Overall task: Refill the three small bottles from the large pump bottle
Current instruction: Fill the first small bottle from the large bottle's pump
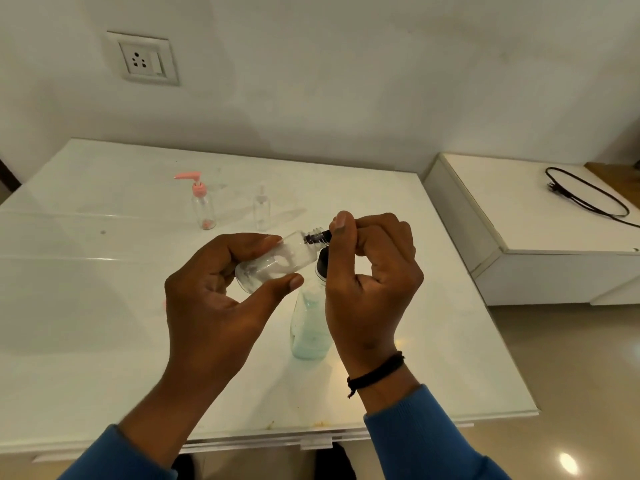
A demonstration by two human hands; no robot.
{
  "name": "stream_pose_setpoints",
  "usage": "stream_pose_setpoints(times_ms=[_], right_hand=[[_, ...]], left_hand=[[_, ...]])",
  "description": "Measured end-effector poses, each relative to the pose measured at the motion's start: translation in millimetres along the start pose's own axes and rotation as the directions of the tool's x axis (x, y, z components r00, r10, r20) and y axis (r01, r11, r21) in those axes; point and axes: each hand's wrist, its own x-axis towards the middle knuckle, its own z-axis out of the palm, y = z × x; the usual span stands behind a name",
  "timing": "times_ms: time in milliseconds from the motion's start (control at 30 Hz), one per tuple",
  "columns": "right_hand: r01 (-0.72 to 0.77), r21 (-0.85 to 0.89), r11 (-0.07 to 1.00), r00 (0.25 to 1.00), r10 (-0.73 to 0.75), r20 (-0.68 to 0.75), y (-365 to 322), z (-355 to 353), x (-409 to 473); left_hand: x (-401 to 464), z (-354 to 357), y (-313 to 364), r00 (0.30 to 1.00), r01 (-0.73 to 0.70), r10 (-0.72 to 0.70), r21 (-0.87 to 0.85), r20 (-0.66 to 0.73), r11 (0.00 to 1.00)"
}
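The two hands are closest, both in blue sleeves. The left hand (221, 289) holds a small clear bottle (277, 263) between thumb and fingers. The bottle lies tipped on its side, bottom toward the left hand, neck pointing up and to the right. The right hand (372, 271) is curled at that neck, with its fingertips (341, 225) pinching something dark, maybe the cap (320, 236). The threads on the neck show, so the cap looks partly off, but I cannot tell for sure.

Right under the neck stands the big bottle (310, 327) with pale blue soap inside. Its dark top is mostly hidden behind the right hand. The right hand is nearer to it.

Farther back on the white table (104, 306) stand two more small bottles, well apart from the hands: a pink pump bottle (202, 202) and a clear spray bottle (261, 207).

I think the neck must turn upright under the big bottle's spout before filling.
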Motion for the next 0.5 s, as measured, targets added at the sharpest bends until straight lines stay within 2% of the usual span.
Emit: stream_pose_setpoints(times_ms=[500], right_hand=[[-0.016, -0.003, 1.0, 1.0, 0.016, 0.014, -0.5, 0.6, 1.0]], left_hand=[[0.0, 0.4, 3.4, 1.0, 0.027, -0.027, -0.021, -0.01, 0.999]])
